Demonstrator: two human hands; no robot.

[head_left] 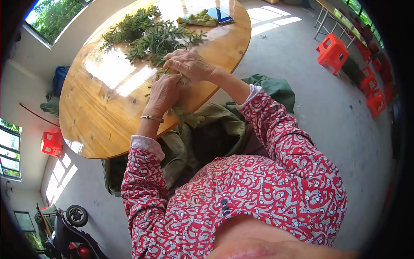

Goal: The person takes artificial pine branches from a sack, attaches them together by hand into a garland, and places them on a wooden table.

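My left hand [164,93], with a bracelet at its wrist, is closed around a thin green sprig [160,72] near the table's edge. Right beside it, a little farther from me, my right hand [189,64] is closed with fingers bent at the same sprig; the exact grip is hidden behind the knuckles. Just beyond both hands lies a pile of green needled branches [157,39] on the round wooden table [95,116]. Another needled tip [192,118] shows below my hands, over the table's near edge.
A yellow-green glove [198,19] and a phone [221,15] lie at the table's far side. Green cloth sacking [172,159] gapes open at my lap. Red stools [333,52] stand right, another red stool [51,144] left. A scooter [71,235] is parked lower left.
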